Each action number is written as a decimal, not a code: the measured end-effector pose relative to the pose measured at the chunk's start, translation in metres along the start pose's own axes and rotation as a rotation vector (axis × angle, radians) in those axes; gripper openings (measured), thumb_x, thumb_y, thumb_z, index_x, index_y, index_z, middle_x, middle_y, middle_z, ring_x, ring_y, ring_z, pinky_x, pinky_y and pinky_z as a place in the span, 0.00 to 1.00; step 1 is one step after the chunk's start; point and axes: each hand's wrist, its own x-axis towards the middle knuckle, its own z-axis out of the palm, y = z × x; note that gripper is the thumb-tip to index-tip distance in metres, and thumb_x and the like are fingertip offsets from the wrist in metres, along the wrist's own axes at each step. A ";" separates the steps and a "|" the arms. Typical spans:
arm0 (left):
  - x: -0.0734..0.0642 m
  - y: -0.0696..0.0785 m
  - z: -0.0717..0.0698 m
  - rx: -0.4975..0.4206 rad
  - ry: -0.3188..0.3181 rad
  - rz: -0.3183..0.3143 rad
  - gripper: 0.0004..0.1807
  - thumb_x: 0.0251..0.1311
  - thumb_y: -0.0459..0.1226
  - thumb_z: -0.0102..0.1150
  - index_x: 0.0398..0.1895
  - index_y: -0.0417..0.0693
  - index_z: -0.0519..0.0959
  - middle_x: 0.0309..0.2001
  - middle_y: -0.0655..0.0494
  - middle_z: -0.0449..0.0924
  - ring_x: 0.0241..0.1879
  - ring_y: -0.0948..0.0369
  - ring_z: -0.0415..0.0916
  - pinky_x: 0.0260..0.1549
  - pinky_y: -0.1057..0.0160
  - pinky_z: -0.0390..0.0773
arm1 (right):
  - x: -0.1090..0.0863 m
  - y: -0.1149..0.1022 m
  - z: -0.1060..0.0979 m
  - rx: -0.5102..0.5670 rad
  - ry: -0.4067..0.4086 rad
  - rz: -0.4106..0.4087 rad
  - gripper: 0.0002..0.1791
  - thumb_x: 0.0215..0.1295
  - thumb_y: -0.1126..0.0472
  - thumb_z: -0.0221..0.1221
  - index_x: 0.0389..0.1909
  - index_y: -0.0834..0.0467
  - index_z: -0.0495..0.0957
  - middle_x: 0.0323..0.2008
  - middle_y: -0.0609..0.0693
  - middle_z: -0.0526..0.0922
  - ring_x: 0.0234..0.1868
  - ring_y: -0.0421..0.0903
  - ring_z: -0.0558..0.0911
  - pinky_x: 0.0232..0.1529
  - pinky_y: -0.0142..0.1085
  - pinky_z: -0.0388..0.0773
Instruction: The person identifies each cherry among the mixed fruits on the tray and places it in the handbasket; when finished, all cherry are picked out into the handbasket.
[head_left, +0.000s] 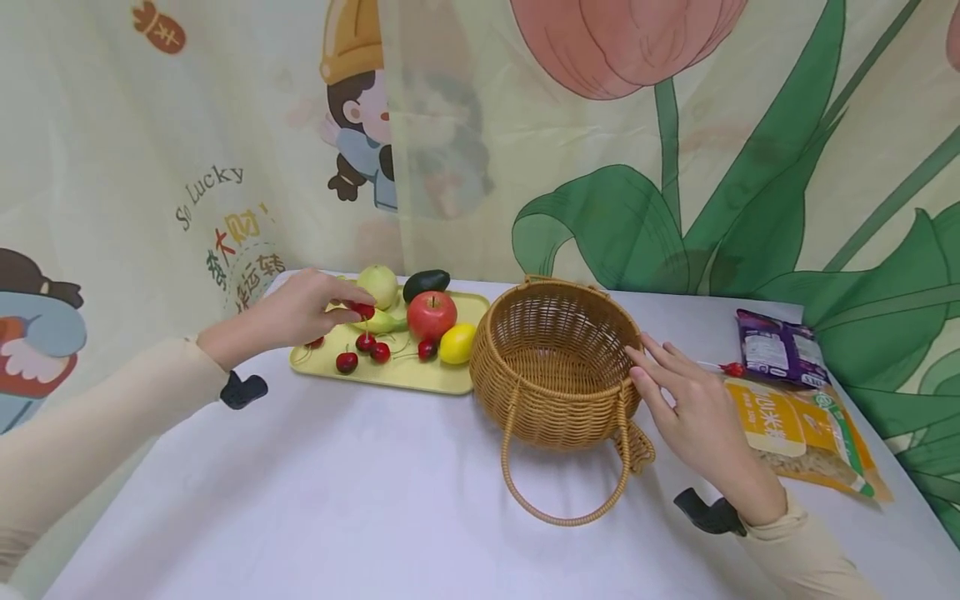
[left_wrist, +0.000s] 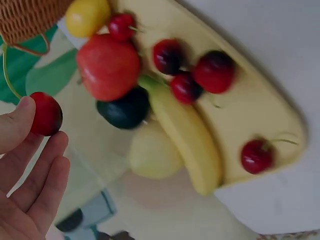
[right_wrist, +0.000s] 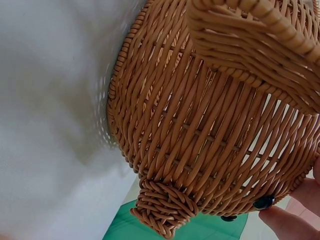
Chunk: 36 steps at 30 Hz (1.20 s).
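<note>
Between thumb and fingertips, my left hand (head_left: 311,308) pinches a dark red cherry (left_wrist: 47,114) with a green stem. It hovers over a yellow tray (head_left: 412,379). On that tray lie a red apple (head_left: 432,316), a lemon (head_left: 457,343), a banana (left_wrist: 182,132), a dark green avocado (head_left: 426,285), a pale green round fruit (head_left: 377,287) and several more cherries (head_left: 347,362). My right hand (head_left: 693,404) rests its fingers against the right rim of a round wicker basket (head_left: 555,417). The basket's interior shows only woven bottom and walls, its handle folded down toward the front.
Right of the basket lie a purple packet (head_left: 780,348) and a yellow grain bag (head_left: 802,429). A small red item (head_left: 732,368) is beside them. A printed curtain (head_left: 465,150) hangs behind the white table (head_left: 360,492).
</note>
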 end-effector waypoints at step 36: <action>0.226 0.178 0.053 -0.107 -0.496 0.370 0.15 0.66 0.33 0.66 0.55 0.45 0.86 0.52 0.52 0.89 0.52 0.62 0.83 0.53 0.68 0.82 | -0.002 0.000 0.000 -0.023 0.021 -0.006 0.18 0.73 0.59 0.61 0.61 0.58 0.83 0.66 0.61 0.79 0.61 0.73 0.79 0.54 0.69 0.76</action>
